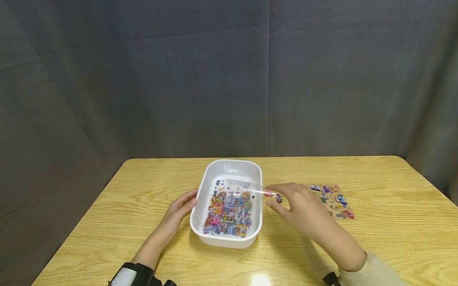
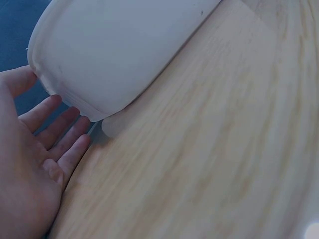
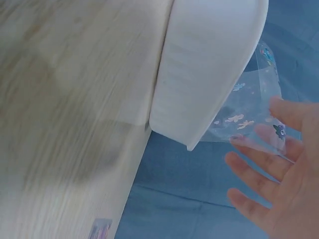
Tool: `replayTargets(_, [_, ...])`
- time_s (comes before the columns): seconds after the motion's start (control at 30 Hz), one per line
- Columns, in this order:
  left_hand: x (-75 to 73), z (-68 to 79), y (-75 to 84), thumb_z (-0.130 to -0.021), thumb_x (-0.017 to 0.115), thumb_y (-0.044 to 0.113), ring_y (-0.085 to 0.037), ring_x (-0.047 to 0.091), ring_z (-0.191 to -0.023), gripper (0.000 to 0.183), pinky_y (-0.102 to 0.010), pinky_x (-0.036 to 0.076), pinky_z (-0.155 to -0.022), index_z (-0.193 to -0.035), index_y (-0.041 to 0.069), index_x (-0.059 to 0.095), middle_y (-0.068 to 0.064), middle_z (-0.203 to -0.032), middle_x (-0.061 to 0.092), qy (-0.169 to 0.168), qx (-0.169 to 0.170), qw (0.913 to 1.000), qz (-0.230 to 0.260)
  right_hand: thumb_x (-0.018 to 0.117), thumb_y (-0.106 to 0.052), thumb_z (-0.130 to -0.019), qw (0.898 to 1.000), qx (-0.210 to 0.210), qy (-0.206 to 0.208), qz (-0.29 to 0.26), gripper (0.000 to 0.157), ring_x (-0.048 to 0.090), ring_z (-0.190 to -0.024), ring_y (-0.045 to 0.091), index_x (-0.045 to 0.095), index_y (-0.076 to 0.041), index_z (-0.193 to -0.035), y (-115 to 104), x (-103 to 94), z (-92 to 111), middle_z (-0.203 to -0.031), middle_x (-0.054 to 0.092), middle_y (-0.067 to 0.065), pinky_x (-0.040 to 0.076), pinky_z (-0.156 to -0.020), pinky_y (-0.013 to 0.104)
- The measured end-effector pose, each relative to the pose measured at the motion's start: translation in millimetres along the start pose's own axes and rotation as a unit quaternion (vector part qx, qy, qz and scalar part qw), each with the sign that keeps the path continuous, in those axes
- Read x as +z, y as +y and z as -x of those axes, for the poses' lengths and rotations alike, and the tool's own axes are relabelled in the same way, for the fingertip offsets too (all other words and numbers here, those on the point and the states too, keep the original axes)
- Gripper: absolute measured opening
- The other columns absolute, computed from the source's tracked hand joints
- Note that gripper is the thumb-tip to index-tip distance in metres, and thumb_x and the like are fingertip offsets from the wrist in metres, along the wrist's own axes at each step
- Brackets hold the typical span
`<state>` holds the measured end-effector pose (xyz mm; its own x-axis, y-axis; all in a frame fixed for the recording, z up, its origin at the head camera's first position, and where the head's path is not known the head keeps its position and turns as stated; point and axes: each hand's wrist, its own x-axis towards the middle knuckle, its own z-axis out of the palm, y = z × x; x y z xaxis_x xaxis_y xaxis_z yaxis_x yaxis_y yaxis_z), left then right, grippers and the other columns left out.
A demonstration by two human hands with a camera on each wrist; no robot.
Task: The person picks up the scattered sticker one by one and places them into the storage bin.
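A white plastic basin (image 1: 232,241) stands on the table, with colourful printed sticker sheets (image 1: 229,212) lying in it. My left hand (image 1: 180,207) rests against the basin's left side. In the left wrist view its fairly straight fingers (image 2: 65,122) touch the outer wall and the thumb meets the rim. Over the basin's right rim, my right hand (image 1: 298,204) pinches the edge of a clear sticker sheet (image 3: 244,119) between thumb and forefinger. That sheet bends over into the basin, and small pink and purple figures show near the fingertips. The other right fingers are spread apart.
Another clear sticker sheet (image 1: 338,201) with colourful figures lies on the wooden table (image 1: 157,178), partly behind the right hand. Behind the table's far edge hangs a grey curtain (image 1: 214,91).
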<state>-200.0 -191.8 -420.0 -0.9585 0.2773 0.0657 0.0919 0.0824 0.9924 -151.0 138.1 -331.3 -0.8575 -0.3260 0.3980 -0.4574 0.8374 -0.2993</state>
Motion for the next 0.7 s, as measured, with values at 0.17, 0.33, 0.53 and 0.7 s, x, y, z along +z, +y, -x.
replayTargets(0.17, [0.2, 0.2, 0.2, -0.103, 0.048, 0.025, -0.035, 0.037, -0.139, 0.051, -0.057, 0.023, -0.116, -0.147, 0.001, 0.043, -0.018, -0.150, 0.043, -0.001, -0.001, 1.0000, 0.000, 0.075, -0.030, -0.090, 1.000, -0.014, 0.016, 0.010, 0.036, 0.065, -0.110, 0.029, 0.071, -0.011, -0.120, -3, 4.0, 0, -0.116, 0.071, 0.005, 0.051, -0.093, 0.051])
replayTargets(0.33, [-0.2, 0.1, -0.1, -0.103, 0.048, 0.025, -0.036, 0.037, -0.139, 0.051, -0.057, 0.023, -0.115, -0.147, 0.000, 0.043, -0.019, -0.150, 0.043, -0.002, 0.003, 1.0000, -0.007, 0.075, -0.029, -0.089, 0.999, -0.035, 0.036, 0.014, 0.037, 0.065, -0.109, 0.027, 0.070, -0.011, -0.121, -5, 6.6, 1, -0.116, 0.071, 0.005, 0.054, -0.090, 0.049])
replayTargets(0.53, [-0.3, -0.6, -1.2, -0.102, 0.049, 0.025, -0.035, 0.038, -0.138, 0.051, -0.057, 0.024, -0.115, -0.147, 0.001, 0.044, -0.018, -0.149, 0.044, 0.001, 0.001, 1.0000, -0.005, 0.077, -0.028, -0.088, 0.997, -0.063, 0.048, 0.018, 0.039, 0.065, -0.109, 0.026, 0.069, -0.011, -0.122, -9, 13.6, 2, -0.116, 0.071, 0.005, 0.054, -0.089, 0.048])
replayTargets(0.7, [-0.1, -0.1, -0.6, -0.103, 0.048, 0.024, -0.036, 0.037, -0.139, 0.051, -0.057, 0.022, -0.115, -0.147, 0.000, 0.043, -0.019, -0.149, 0.044, -0.001, 0.005, 1.0000, -0.003, 0.077, -0.029, -0.087, 0.997, -0.071, 0.038, 0.018, 0.040, 0.064, -0.110, 0.026, 0.068, -0.011, -0.122, -14, 19.4, 3, -0.117, 0.070, 0.005, 0.052, -0.093, 0.048])
